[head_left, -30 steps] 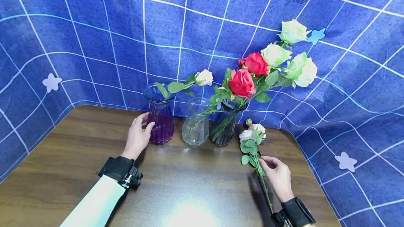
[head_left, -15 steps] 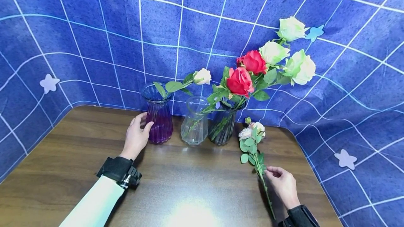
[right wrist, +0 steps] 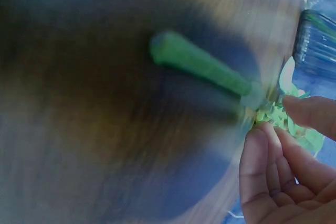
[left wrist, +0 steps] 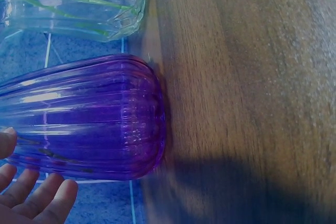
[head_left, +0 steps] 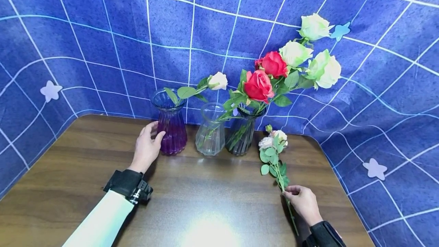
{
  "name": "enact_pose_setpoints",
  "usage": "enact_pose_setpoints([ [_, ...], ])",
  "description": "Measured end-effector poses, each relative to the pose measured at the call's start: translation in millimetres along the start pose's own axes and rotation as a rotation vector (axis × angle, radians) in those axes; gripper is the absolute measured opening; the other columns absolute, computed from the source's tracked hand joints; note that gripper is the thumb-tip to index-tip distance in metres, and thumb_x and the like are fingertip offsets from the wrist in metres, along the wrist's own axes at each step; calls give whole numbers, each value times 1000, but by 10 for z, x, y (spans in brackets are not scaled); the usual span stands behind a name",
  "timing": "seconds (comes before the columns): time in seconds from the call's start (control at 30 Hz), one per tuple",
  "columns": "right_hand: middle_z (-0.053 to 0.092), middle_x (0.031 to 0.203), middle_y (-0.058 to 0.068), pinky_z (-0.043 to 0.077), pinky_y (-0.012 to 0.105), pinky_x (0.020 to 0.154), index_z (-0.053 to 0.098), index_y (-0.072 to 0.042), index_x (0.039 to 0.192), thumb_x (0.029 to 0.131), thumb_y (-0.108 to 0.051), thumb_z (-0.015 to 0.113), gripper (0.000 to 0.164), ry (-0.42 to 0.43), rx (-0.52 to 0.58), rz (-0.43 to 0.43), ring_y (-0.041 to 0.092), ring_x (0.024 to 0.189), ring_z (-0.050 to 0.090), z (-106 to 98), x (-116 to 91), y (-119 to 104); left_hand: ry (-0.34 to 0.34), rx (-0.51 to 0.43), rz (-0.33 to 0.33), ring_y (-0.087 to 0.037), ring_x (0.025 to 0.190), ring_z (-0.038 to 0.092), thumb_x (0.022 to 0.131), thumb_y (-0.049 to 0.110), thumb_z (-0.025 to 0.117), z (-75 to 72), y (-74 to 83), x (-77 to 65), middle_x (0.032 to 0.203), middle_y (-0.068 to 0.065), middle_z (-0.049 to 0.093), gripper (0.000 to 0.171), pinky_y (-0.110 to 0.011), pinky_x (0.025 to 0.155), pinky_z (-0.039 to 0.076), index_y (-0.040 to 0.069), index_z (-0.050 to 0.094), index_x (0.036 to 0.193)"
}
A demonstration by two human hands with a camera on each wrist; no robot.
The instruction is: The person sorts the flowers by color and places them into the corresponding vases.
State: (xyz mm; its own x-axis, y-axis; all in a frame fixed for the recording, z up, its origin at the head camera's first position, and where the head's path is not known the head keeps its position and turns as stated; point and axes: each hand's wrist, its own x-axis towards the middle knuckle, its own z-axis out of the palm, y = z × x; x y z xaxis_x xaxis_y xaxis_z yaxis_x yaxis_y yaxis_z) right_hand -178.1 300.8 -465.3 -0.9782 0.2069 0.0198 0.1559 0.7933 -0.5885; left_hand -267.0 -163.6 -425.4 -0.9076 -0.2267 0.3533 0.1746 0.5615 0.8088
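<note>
My left hand holds the left side of a purple-blue ribbed glass vase, thumb in front and fingers behind it. A single white rose leans out of that vase to the right. At the right, my right hand pinches the green stem of a pale pink rose spray between thumb and fingers. Its blooms point to the back of the table. In the right wrist view the stem's blurred green end sticks out past the fingertips.
Beside the purple vase stand a clear glass vase and a dark grey glass vase. Red roses and greenish-white roses lean right from the grey one. A blue gridded cloth hangs behind the wooden table.
My right hand has shifted down along the stem, let up from it, and now pinches it lower. The left hand stays at the purple vase. The head view has tilted slightly.
</note>
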Motion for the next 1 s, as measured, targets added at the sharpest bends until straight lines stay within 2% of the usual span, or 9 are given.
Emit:
enact_pose_setpoints([
  [0.17,72,77,10,43,27,57,73,-1,84,76,-18,73,19,-15,-39,-23,11,64,59,17,51,-39,-1,-5,1,-40,114,54,95,15,54,2,-12,8,127,-26,49,44,-49,91,49,-2,43,134],
  [0.4,69,71,7,41,27,53,72,-4,74,76,-20,73,17,-46,-57,5,11,57,52,30,91,-73,-12,-2,-11,-40,115,53,95,15,53,-7,-10,-7,130,-26,48,44,-49,93,48,-3,42,134],
  [0.67,66,70,5,39,27,54,71,-3,74,77,-15,70,12,-82,-88,9,14,60,50,21,105,-97,-1,1,7,-40,114,54,95,14,54,-4,-15,-15,129,-27,49,44,-50,91,49,-3,42,134],
  [1.0,62,65,1,37,26,50,71,-4,71,76,-19,71,15,-87,-75,11,13,57,49,19,114,-136,-10,17,0,-41,115,53,95,14,53,-10,0,-26,129,-27,48,45,-50,91,48,-3,41,134],
])
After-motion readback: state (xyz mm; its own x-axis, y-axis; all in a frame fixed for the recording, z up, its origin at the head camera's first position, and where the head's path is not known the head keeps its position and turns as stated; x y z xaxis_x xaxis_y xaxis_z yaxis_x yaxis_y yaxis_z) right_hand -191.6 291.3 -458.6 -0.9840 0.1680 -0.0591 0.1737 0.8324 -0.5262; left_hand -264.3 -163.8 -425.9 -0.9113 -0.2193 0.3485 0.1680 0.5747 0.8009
